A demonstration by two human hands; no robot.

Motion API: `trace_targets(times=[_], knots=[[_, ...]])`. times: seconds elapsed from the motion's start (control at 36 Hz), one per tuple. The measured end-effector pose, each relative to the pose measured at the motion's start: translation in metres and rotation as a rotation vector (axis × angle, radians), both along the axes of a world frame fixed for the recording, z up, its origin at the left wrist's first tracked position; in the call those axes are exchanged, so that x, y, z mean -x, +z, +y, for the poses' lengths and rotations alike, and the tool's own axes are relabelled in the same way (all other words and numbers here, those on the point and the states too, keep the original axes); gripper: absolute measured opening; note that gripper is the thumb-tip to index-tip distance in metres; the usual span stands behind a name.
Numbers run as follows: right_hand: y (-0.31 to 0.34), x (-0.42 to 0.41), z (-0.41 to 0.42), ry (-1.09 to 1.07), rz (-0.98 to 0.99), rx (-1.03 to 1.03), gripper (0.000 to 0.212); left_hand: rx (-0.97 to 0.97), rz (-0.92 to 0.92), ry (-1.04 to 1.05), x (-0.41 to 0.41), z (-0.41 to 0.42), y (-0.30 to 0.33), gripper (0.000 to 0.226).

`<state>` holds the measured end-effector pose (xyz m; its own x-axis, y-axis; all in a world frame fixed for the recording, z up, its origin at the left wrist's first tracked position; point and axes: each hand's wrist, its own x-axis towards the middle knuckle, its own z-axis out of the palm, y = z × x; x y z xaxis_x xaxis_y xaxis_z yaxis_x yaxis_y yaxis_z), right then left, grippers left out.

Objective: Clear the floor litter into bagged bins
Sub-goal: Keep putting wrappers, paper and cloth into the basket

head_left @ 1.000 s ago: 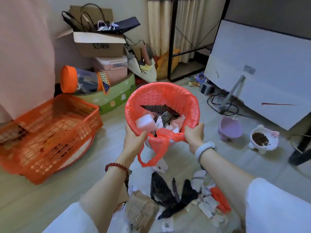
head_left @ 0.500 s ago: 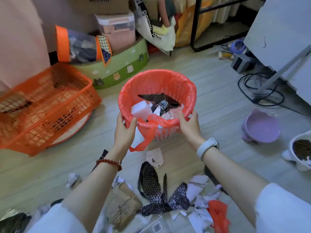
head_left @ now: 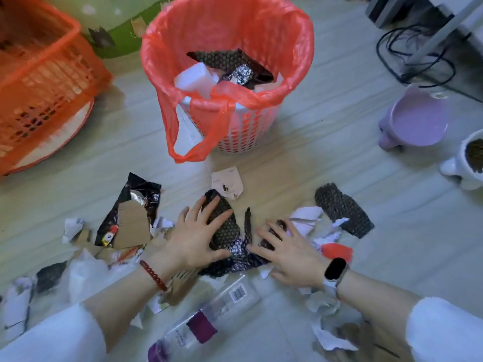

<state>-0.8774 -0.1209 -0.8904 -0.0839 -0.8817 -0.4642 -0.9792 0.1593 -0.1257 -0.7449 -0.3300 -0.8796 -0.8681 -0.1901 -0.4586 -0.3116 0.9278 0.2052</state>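
Observation:
A perforated bin lined with a red bag (head_left: 261, 32) stands on the floor ahead, holding white foam, black bubble wrap and foil. Litter lies in front of it. My left hand (head_left: 194, 235) rests with spread fingers on a black bubble-wrap piece (head_left: 226, 226). My right hand (head_left: 290, 250) lies flat with spread fingers on black wrap and white paper scraps (head_left: 305, 218). Another black bubble-wrap strip (head_left: 343, 209) lies to the right. A clear plastic bottle (head_left: 209, 317) with a purple label lies near me. A black foil packet with cardboard (head_left: 133, 218) lies to the left.
An orange crate (head_left: 44, 74) sits at the left on a round tray. A purple bowl (head_left: 415, 118) and a white bowl of kibble (head_left: 467, 163) stand at the right. Cables (head_left: 418, 56) and a stand leg lie at the back right. A white card (head_left: 227, 181) lies by the bin.
Both hands have let go of the red bag's rim and dropped down onto the litter pile. The view has tilted down toward the floor.

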Motion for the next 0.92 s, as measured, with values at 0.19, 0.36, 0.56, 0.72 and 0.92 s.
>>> trace_targets(times=[0.19,0.36,0.56,0.72,0.92], knots=[[-0.004,-0.01,0.022,-0.268,0.053,0.175,0.076,-0.052,-0.104,-0.009,0.009,0.022,-0.036,0.11],[0.013,0.011,0.046,-0.291,0.111,0.038,0.08,-0.07,0.128,-0.012,0.015,0.042,-0.036,0.044],[0.014,0.03,0.03,-0.515,-0.029,-0.154,0.099,-0.32,0.285,0.091,0.007,0.031,-0.029,0.029],[0.001,0.015,0.012,-0.572,-0.024,-0.122,0.065,-0.534,0.358,0.374,-0.004,0.019,-0.009,0.064],[-0.006,-0.003,0.018,-0.58,-0.044,0.007,0.038,-0.4,0.221,0.329,-0.015,0.001,0.006,0.05]])
